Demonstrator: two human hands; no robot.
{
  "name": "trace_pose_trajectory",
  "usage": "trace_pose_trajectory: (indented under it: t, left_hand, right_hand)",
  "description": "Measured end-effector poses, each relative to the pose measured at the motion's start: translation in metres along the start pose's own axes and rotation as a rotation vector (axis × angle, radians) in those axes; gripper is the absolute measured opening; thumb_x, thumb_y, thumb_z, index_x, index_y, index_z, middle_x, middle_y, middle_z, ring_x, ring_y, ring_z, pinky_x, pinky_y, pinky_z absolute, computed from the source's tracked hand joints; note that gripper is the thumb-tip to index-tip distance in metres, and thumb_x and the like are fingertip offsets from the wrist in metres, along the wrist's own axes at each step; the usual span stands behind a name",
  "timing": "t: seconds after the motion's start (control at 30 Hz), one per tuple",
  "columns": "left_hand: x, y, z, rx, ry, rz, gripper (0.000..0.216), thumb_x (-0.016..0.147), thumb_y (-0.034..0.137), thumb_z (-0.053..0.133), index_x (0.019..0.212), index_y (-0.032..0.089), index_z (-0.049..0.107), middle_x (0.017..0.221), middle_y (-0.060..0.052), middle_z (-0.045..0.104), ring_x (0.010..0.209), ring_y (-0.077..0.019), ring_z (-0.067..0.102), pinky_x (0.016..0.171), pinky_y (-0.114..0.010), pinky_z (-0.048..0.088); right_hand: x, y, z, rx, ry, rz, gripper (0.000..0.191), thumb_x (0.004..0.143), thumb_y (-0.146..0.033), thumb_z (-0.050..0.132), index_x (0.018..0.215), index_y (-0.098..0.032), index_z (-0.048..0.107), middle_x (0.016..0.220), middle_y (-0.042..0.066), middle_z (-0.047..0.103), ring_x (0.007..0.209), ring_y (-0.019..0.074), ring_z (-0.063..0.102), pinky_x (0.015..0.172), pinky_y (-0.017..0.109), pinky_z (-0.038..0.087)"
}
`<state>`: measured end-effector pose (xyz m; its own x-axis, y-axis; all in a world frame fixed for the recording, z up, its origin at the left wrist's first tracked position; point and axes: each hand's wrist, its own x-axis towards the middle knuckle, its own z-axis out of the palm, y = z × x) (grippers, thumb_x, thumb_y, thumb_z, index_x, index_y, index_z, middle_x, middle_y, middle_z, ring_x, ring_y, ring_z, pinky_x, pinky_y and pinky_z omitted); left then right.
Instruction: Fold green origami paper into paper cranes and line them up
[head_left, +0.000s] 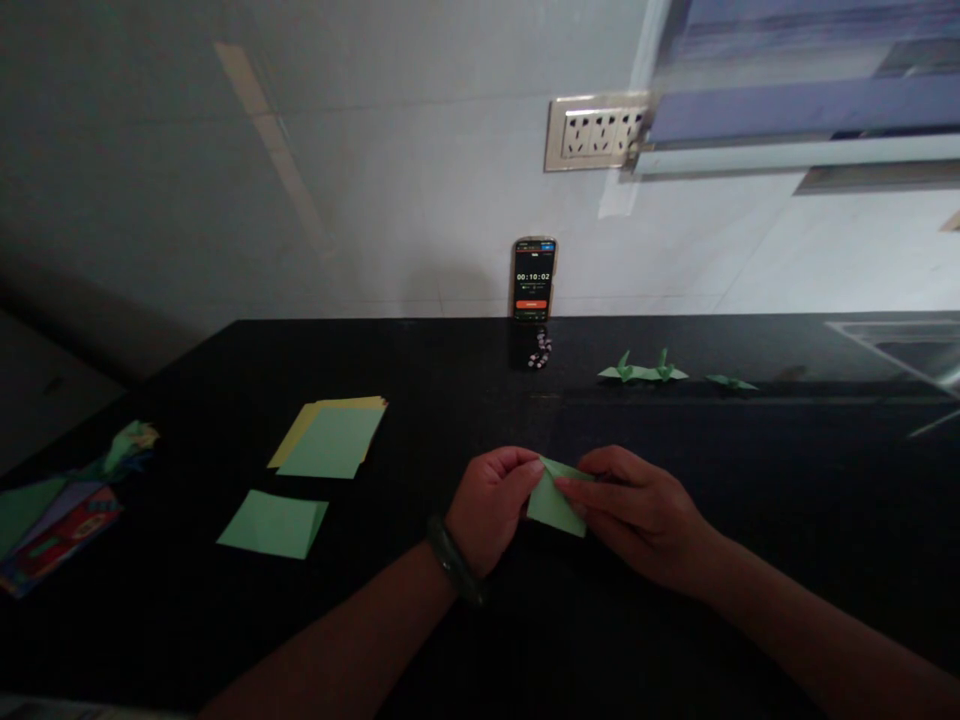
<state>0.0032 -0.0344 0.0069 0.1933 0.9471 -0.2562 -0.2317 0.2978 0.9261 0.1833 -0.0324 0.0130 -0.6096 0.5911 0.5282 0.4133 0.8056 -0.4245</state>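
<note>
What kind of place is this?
Probably indoors at a counter, maybe in a kitchen, though I can't be sure. There's a dark, shiny worktop, a pale wall and a panel of power sockets.

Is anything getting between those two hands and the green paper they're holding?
Nothing visible: the left hand and right hand hold the green paper directly in their fingers. The paper stack lies off to the left.

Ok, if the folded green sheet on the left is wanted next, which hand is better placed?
Probably the left hand: it's nearer that folded green sheet, while the right hand is farther right, though both grip the small paper.
</note>
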Motion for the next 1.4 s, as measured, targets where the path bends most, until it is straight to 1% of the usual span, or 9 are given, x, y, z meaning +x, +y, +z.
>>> trace_pose_trajectory:
  t: [0.07, 0.13, 0.3, 0.43, 0.63, 0.87, 1.0, 1.17, 1.4]
  left_hand:
    - [0.0, 0.001, -0.001, 0.059, 0.007, 0.021, 0.017, 0.069, 0.031, 0.059, 0.07, 0.014, 0.061, 0.053, 0.003, 0.052, 0.047, -0.0079, 0.045, 0.048, -0.021, 0.034]
    - [-0.001, 0.002, 0.0, 0.091, 0.002, 0.038, 0.018, 0.07, 0.032, 0.059, 0.071, 0.014, 0.061, 0.054, 0.003, 0.052, 0.047, -0.0077, 0.044, 0.048, -0.021, 0.034]
    - [-0.004, 0.005, 0.004, 0.054, -0.015, 0.031, 0.018, 0.068, 0.028, 0.061, 0.079, 0.013, 0.062, 0.061, 0.0, 0.058, 0.052, -0.0091, 0.049, 0.052, -0.022, 0.039]
    - [-0.005, 0.007, 0.006, 0.014, -0.005, 0.011, 0.015, 0.066, 0.026, 0.061, 0.074, 0.014, 0.061, 0.062, -0.001, 0.06, 0.053, -0.0102, 0.053, 0.053, -0.023, 0.043]
    - [-0.005, 0.008, 0.007, 0.004, 0.004, -0.006, 0.014, 0.067, 0.027, 0.061, 0.071, 0.014, 0.062, 0.058, 0.0, 0.059, 0.05, -0.0091, 0.051, 0.051, -0.022, 0.041]
    - [-0.004, 0.006, 0.005, 0.019, -0.022, 0.001, 0.016, 0.069, 0.03, 0.06, 0.072, 0.014, 0.062, 0.058, 0.001, 0.057, 0.052, -0.0091, 0.051, 0.053, -0.022, 0.041]
    - [-0.005, 0.006, 0.004, 0.047, -0.023, 0.02, 0.018, 0.069, 0.03, 0.061, 0.072, 0.013, 0.061, 0.057, 0.001, 0.056, 0.051, -0.0085, 0.049, 0.051, -0.021, 0.038]
    - [-0.005, 0.008, 0.006, 0.017, -0.029, -0.002, 0.017, 0.069, 0.03, 0.06, 0.072, 0.013, 0.06, 0.058, 0.001, 0.056, 0.053, -0.0102, 0.052, 0.055, -0.024, 0.042]
    - [-0.004, 0.006, 0.004, 0.097, -0.007, 0.004, 0.015, 0.07, 0.028, 0.058, 0.075, 0.014, 0.061, 0.059, 0.001, 0.057, 0.052, -0.0091, 0.05, 0.051, -0.022, 0.04]
  right_hand:
    - [0.001, -0.002, 0.001, 0.03, 0.046, 0.009, 0.033, 0.081, -0.014, 0.048, 0.11, -0.024, 0.059, 0.088, 0.005, 0.058, 0.072, 0.0124, 0.057, 0.057, 0.024, 0.049]
    - [0.002, -0.004, 0.003, 0.037, 0.107, 0.058, 0.029, 0.081, -0.014, 0.049, 0.106, -0.023, 0.06, 0.087, 0.005, 0.059, 0.073, 0.0128, 0.058, 0.059, 0.024, 0.049]
    - [0.003, -0.008, 0.008, 0.012, 0.207, 0.245, 0.012, 0.079, -0.016, 0.053, 0.084, -0.02, 0.062, 0.088, 0.005, 0.06, 0.077, 0.0145, 0.059, 0.064, 0.026, 0.051]
    - [0.005, -0.008, 0.009, -0.039, 0.263, 0.244, 0.01, 0.078, -0.016, 0.052, 0.077, -0.021, 0.062, 0.085, 0.005, 0.058, 0.077, 0.0159, 0.058, 0.064, 0.029, 0.051]
    - [0.002, -0.006, 0.011, -0.052, 0.253, 0.202, 0.012, 0.077, -0.016, 0.054, 0.083, -0.022, 0.062, 0.085, 0.005, 0.056, 0.078, 0.0163, 0.057, 0.064, 0.03, 0.05]
    - [0.003, -0.008, 0.012, -0.018, 0.225, 0.247, 0.009, 0.079, -0.015, 0.053, 0.081, -0.02, 0.06, 0.086, 0.006, 0.057, 0.079, 0.0158, 0.057, 0.066, 0.03, 0.05]
    - [0.004, -0.01, 0.013, 0.053, 0.203, 0.326, 0.007, 0.08, -0.019, 0.051, 0.081, -0.02, 0.058, 0.087, 0.005, 0.059, 0.076, 0.0148, 0.057, 0.063, 0.028, 0.049]
    - [0.004, -0.011, 0.015, 0.134, 0.148, 0.483, 0.009, 0.084, -0.024, 0.048, 0.079, -0.02, 0.055, 0.07, 0.001, 0.057, 0.057, 0.0107, 0.053, 0.052, 0.023, 0.045]
    - [0.002, -0.011, 0.014, 0.117, 0.139, 0.424, 0.007, 0.082, -0.02, 0.05, 0.078, -0.02, 0.056, 0.072, 0.0, 0.056, 0.059, 0.01, 0.053, 0.052, 0.022, 0.044]
